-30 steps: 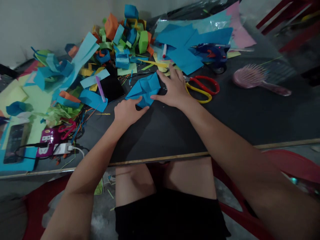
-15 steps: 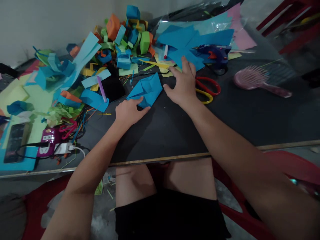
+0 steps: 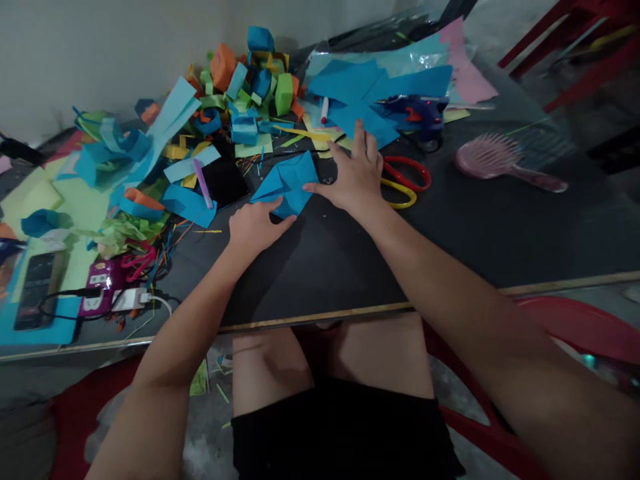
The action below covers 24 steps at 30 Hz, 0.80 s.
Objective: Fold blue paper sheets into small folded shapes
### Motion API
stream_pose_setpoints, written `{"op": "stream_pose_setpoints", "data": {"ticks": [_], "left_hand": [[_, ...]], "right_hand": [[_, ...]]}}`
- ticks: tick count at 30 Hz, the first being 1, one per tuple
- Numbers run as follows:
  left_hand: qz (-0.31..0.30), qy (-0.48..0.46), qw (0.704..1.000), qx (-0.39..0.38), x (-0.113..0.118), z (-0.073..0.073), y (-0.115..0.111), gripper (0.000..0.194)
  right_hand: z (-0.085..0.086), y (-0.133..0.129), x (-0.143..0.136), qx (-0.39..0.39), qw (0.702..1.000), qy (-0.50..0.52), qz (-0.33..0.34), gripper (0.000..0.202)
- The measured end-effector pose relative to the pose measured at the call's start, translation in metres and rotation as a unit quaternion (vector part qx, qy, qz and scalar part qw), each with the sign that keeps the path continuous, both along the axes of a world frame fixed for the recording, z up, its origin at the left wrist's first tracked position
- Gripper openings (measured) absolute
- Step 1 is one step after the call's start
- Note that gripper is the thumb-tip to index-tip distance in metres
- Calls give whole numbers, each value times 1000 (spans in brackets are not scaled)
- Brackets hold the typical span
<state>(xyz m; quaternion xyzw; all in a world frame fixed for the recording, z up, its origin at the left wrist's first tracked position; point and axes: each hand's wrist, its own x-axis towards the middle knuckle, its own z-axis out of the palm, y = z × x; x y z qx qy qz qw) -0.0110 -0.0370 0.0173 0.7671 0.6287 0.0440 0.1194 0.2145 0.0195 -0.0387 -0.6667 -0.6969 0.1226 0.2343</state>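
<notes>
On the dark table [image 3: 500,227], seen from the head camera, a folded blue paper [image 3: 287,181] lies flat, close in front of the person. The left hand [image 3: 256,227] rests on the near corner of the blue paper. Its fingers are curled a little and press down on the paper; it does not grip it. The right hand [image 3: 356,175] lies flat and open, with its fingers spread. Its thumb touches the right edge of the blue paper, and the other fingers point away toward the far side of the table.

Just beside the right hand are scissors [image 3: 407,181] with one red handle and one yellow handle. The hand hides part of them. Behind the scissors is a blue glue gun [image 3: 417,112], and it sits on flat blue sheets [image 3: 360,87]. A pink hairbrush [image 3: 500,160] lies well apart on the right.

To the left of the folded paper is a black square [image 3: 225,180] with a purple pen [image 3: 202,181] beside it. Behind them is a big pile of paper scraps [image 3: 235,87] in blue, green, orange and yellow. At the far left edge a phone [image 3: 35,287] lies near a pink power strip [image 3: 97,293] with a white plug.

Below the table edge you can see the person's bare knees, black shorts and a red chair [image 3: 575,333].
</notes>
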Motion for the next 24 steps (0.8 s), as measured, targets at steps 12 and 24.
{"op": "stream_pose_setpoints", "data": {"ticks": [12, 24], "left_hand": [[-9, 2, 1000, 4, -1, 0, 0, 61], [-5, 1, 1000, 3, 0, 1, -1, 61]], "right_hand": [[16, -22, -29, -18, 988, -32, 149, 104], [25, -19, -19, -5, 992, -20, 127, 105]]}}
